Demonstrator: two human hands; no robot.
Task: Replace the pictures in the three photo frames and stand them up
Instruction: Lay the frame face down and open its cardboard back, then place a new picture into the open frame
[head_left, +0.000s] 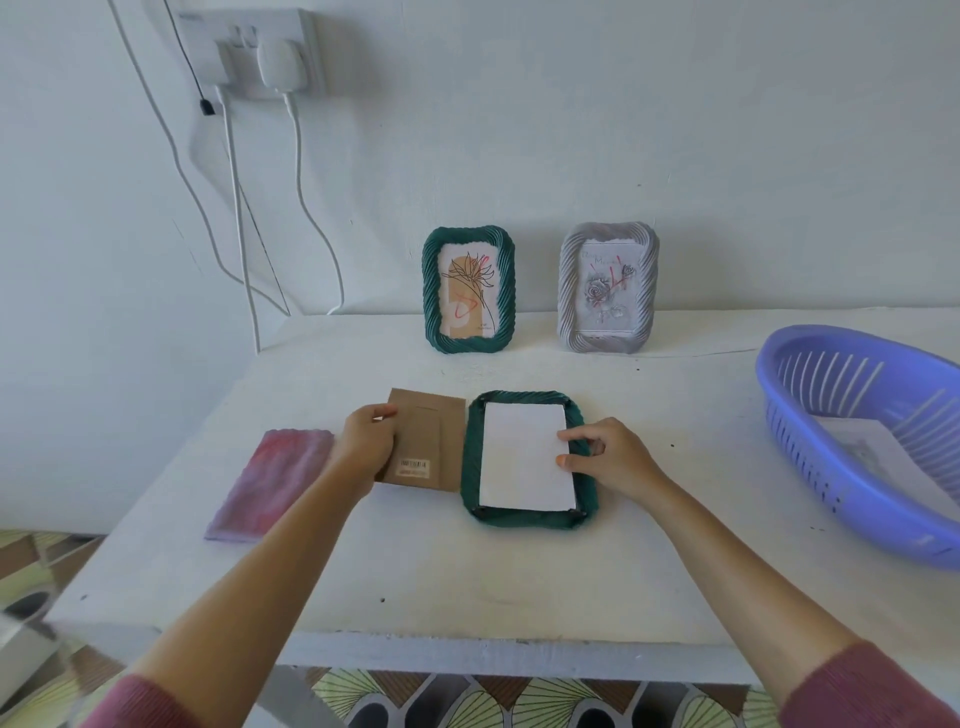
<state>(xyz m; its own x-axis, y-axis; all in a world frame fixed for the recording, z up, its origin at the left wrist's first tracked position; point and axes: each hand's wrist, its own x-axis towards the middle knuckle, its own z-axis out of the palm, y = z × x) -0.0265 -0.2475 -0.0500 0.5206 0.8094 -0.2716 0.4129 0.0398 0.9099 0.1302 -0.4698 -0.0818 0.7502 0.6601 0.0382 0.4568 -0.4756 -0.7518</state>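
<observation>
- White table (519, 582) against a white wall (623, 130). Wall socket (260, 52) with plugs and cables at 11 o'clock. Patterned floor (467, 701) at 6 o'clock.
- Blue slotted basket (831, 499) at 3 o'clock; it holds a paper sheet (872, 457).
- Two frames stand upright at 12 o'clock, near the wall: green frame (431, 291) and, at its 3 o'clock, grey frame (569, 291).
- Third frame (472, 457), green, lies face down at table centre with a white picture back (524, 457) inside it.
- Left hand (366, 441) grips the cardboard backing board (431, 441) at the frame's 9 o'clock.
- Right hand (613, 457): thumb and forefinger tips rest on the picture's 3 o'clock edge, gripping nothing.
- Pink card (270, 483) lies flat at 9 o'clock.
</observation>
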